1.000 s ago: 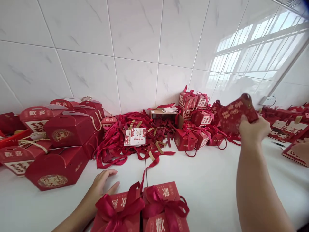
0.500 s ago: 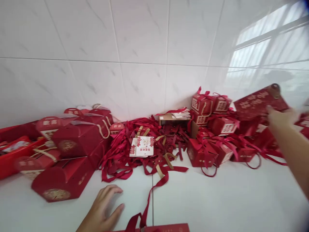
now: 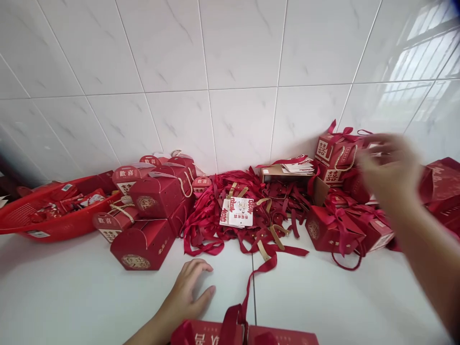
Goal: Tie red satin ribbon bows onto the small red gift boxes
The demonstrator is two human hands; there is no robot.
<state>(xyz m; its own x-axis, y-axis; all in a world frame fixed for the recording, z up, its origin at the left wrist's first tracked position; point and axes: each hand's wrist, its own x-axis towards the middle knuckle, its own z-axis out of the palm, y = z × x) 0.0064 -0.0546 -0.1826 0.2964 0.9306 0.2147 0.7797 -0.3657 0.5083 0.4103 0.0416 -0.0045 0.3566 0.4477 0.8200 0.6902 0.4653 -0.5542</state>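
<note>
My left hand [image 3: 187, 290] rests on the white table with thumb and fingers apart, holding nothing. Just beside it, at the bottom edge, a red gift box [image 3: 283, 336] with a dark red ribbon [image 3: 248, 287] is partly cut off. My right hand [image 3: 391, 167] is raised in front of the stacked red boxes at the right and smeared by motion, so its fingers are unclear. Past its forearm lies a red patterned box or bag [image 3: 443, 177]. Between the hands spreads a heap of red ribbons [image 3: 204, 230] with white printed cards [image 3: 237, 212] on top.
On the left stand red gift boxes [image 3: 142, 247] with rope handles, and a red plastic basket [image 3: 57, 230] holding small packets. An open cardboard box [image 3: 287, 176] with cards sits behind the ribbons. Red bow-tied boxes [image 3: 334, 227] are stacked at the right against the tiled wall [image 3: 240, 124].
My right hand has come away from the red patterned item at the right and moved left. The view has turned left, bringing in more of the basket. My left hand keeps its pose.
</note>
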